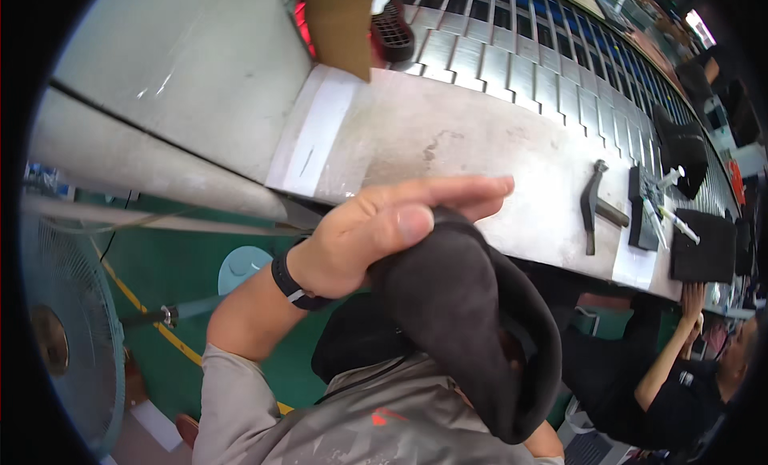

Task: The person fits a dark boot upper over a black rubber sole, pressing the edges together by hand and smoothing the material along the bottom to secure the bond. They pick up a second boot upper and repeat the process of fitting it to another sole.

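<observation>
At the far left we see a caged fan [76, 329] on the green floor, cut off by the dark rim, then a pale blue disc [242, 266], perhaps a stool seat, partly covered by the forearm. A dark wristband [292, 281] circles the left wrist. The left hand [348, 233] lies over the upper edge of a dark suede-like piece [436, 293], its fingers nearly straight and its thumb on our side — it seems placed to steady the top, though we cannot tell whether it pinches or merely rests. The piece hangs before the grey shirt [336, 421], just off the near edge of the table [392, 137], its looped opening turned to the right. Behind it the right hand is hidden; we cannot tell whether it grasps anything.

Above, a cardboard flap [340, 29] is cut by the upper edge, and a metal slatted conveyor [512, 69] runs beyond the table. Further right, a hammer [590, 205] lies flat, seemingly kept within reach. Next come a black block [642, 205] and white tube-like tools [684, 225] — small and crowded, so we name them loosely. At the far right, a co-worker [688, 393] reaches to the table's edge, bent by the lens.
</observation>
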`<move>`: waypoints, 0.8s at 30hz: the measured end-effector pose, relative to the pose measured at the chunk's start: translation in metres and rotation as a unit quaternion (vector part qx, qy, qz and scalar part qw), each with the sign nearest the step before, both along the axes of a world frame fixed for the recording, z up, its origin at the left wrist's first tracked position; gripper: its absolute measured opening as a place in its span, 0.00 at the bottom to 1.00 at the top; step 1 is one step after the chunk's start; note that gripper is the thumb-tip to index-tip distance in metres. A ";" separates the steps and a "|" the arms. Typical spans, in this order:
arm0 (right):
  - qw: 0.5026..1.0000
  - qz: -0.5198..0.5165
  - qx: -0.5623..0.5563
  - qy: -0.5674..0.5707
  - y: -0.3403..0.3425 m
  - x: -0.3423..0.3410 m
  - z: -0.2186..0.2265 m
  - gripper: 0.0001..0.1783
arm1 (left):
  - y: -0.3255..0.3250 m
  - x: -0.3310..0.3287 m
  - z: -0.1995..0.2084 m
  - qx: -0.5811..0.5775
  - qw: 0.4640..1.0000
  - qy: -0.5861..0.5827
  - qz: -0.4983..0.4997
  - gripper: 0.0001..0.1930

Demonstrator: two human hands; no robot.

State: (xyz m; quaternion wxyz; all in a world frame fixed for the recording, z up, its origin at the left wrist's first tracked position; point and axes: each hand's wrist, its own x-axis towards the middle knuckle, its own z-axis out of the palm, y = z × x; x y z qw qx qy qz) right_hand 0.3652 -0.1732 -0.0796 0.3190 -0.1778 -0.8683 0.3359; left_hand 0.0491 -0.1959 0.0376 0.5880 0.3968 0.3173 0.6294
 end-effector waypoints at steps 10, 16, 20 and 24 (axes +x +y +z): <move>0.990 -0.117 -0.026 -0.072 0.008 0.016 -0.068 0.42 | 0.074 -0.003 -0.086 0.025 0.965 0.251 0.077 0.71; 0.985 -0.066 -0.120 -0.100 0.015 0.031 -0.071 0.43 | 0.079 -0.009 -0.092 0.086 0.940 0.323 0.071 0.60; 0.986 -0.030 -0.117 -0.113 0.020 0.035 -0.074 0.45 | 0.084 -0.015 -0.089 0.121 0.913 0.384 0.064 0.45; 0.984 -0.012 -0.167 -0.059 0.020 0.031 -0.066 0.44 | 0.087 -0.030 -0.078 0.154 0.871 0.467 -0.001 0.45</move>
